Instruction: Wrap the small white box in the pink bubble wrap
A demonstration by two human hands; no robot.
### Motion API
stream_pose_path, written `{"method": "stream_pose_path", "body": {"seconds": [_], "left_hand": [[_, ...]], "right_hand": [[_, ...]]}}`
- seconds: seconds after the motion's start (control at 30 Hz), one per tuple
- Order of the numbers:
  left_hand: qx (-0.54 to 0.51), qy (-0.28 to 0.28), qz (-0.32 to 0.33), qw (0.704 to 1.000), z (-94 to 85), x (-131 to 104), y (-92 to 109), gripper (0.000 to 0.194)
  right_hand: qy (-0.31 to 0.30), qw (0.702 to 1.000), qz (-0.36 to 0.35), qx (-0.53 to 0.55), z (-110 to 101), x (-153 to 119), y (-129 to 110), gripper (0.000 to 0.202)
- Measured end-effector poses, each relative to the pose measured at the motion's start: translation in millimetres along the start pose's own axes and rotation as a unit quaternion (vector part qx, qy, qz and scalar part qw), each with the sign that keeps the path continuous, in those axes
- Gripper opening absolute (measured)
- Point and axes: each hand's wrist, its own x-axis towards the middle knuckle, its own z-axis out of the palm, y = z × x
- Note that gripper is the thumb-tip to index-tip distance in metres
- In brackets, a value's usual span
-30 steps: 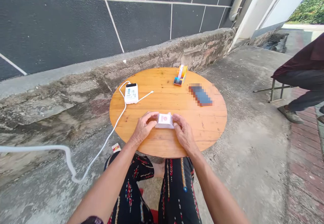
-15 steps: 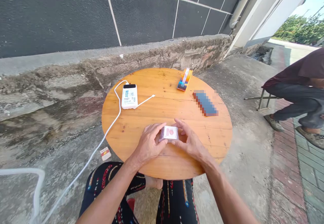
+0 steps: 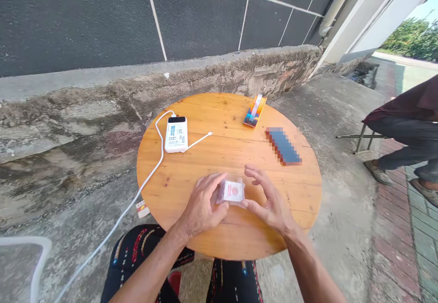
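A small clear plastic case (image 3: 233, 191) with a white, red-printed face lies on the round wooden table (image 3: 236, 241), between my two hands. My left hand (image 3: 204, 201) is beside the left side of the case, thumb and fingers spread apart; whether the fingertips touch it I cannot tell. On the other side my right hand (image 3: 268, 198) has its fingers raised and spread. Its thumb tip is at the lower right corner of the case.
A white power bank (image 3: 176, 135) with a cable is at the table's left. Farther back stands an orange tape dispenser (image 3: 255, 111), with a blurred-out phone-like slab (image 3: 284, 146) to its right. Another person (image 3: 404, 120) sits at the right. A small box (image 3: 142, 209) lies on the ground.
My right hand's fingers have lifted off the case and spread wider. My left hand has opened somewhat too. The whole view has shifted slightly.
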Motion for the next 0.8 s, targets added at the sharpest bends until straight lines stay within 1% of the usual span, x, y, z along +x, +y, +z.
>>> {"method": "stream_pose_path", "body": {"seconds": [0.1,0.2,0.4,0.5,0.67,0.73,0.8], "left_hand": [[-0.011,0.001,-0.005,1.0,-1.2,0.1,0.8,0.069],[-0.01,0.005,-0.015,1.0,-2.4,1.5,4.1,0.064],[-0.006,0.006,-0.019,1.0,-1.7,4.3,5.2,0.05],[-0.002,0.007,-0.016,1.0,-0.4,5.3,3.1,0.043],[-0.001,0.008,-0.011,1.0,-0.7,6.4,3.6,0.042],[-0.001,0.007,-0.01,1.0,-1.2,6.5,4.2,0.042],[-0.001,0.007,-0.01,1.0,-1.6,6.5,4.3,0.041]], "right_hand": [[-0.022,0.998,-0.042,-0.039,-4.9,9.4,-3.3,0.047],[-0.035,0.994,-0.058,-0.089,-3.7,13.7,-4.2,0.032],[0.006,0.979,-0.115,-0.165,-0.3,14.5,0.4,0.018],[0.013,0.969,-0.15,-0.198,-0.7,17.4,-1.0,0.013],[-0.003,0.952,-0.175,-0.249,0.2,25.0,-9.0,0.01],[-0.004,0.949,-0.183,-0.257,1.9,27.3,-10.4,0.01],[0.001,0.952,-0.185,-0.244,4.1,28.5,-9.8,0.011]]}}
